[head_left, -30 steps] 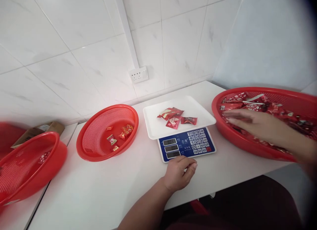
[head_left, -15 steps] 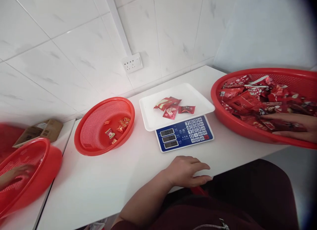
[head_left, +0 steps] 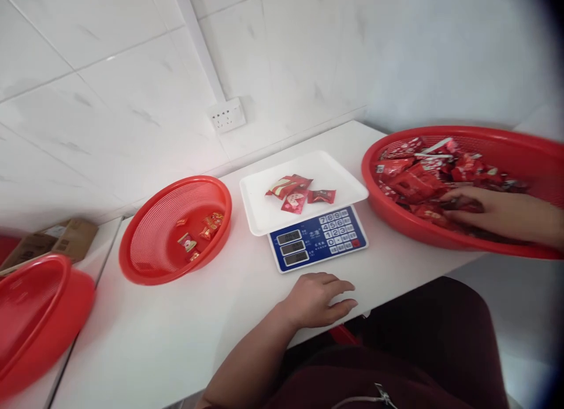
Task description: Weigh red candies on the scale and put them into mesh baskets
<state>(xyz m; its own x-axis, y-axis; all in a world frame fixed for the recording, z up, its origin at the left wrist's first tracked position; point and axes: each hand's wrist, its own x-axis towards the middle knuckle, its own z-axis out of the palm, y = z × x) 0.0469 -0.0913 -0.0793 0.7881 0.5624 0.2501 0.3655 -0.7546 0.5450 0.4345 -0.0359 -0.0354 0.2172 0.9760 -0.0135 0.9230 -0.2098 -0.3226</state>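
The right hand (head_left: 476, 212) has pushed deeper into the big basket (head_left: 396, 221), from the near rim in among the packets (head_left: 409, 183); the left hand (head_left: 317, 300) has barely shifted. The right hand's fingers lie low on the heap, slightly curled, and I cannot tell whether they have closed on a packet. The left hand rests flat on the table (head_left: 176, 338) near its front edge, fingers loosely spread, holding nothing, just in front of the scale (head_left: 317, 241).

A few packets (head_left: 295, 194) already lie in a small cluster on the scale's white tray (head_left: 348, 185). The big basket is heaped, so most of the stock is unsorted. The small basket (head_left: 145, 268), left of the scale, holds only a handful of small sweets (head_left: 200, 233).

Farther left sit another red basket (head_left: 39, 315) and a cardboard box (head_left: 53, 241) by the wall; a socket (head_left: 227, 115) is on the tiles. Nothing lies between the big basket and the tray.
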